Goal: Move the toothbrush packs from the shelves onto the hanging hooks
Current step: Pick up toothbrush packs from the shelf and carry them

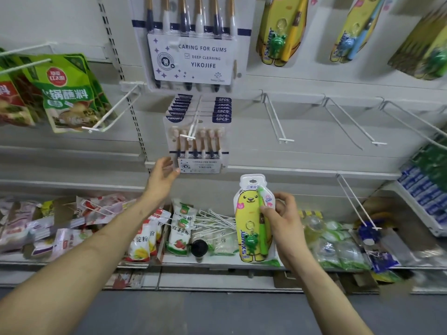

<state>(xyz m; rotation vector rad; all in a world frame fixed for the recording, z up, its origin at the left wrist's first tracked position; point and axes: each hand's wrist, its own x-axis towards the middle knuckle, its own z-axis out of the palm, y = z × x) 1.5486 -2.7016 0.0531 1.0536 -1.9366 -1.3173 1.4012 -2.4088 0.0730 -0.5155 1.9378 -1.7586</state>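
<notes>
- Head view: the right hand point(283, 221) grips a yellow bear-shaped toothbrush pack point(249, 213). The thumb is curled across the front over the green brush, and the other fingers are wrapped behind the right edge.
- That pack is upright in the air, in front of the lower shelf point(217, 263) and below the bare hooks. Lettering starting "SXW" runs up its lower left side, with a green frog charm point(251, 240) just beside it.
- The left hand point(164, 172) is up at the lower left corner of the hanging YIKOJIFE stack point(198, 146). Its fingers are loosely spread, a little bent, and hold nothing. Whether a fingertip touches the pack cannot be told.
- The stack hangs on a white hook, and its fanned header tabs read "YIKOJIFE" and "6PCS".
- Above it hangs the upper YIKOJIFE pack point(193, 56), which reads "CARING FOR GUMS", "DEEP CLEANING", "YIKOJIFE".
- Top right, a yellow frog pack point(278, 27) and a yellow pack with a blue charm point(350, 32) are on the wall.
- Right of the stack are two bare white hooks point(278, 119).
- Far left, green pouches point(67, 93) with Chinese print hang on hooks.
- On the shelf lie loose white hooks point(215, 220) beside food bags point(181, 226) with Chinese print.
</notes>
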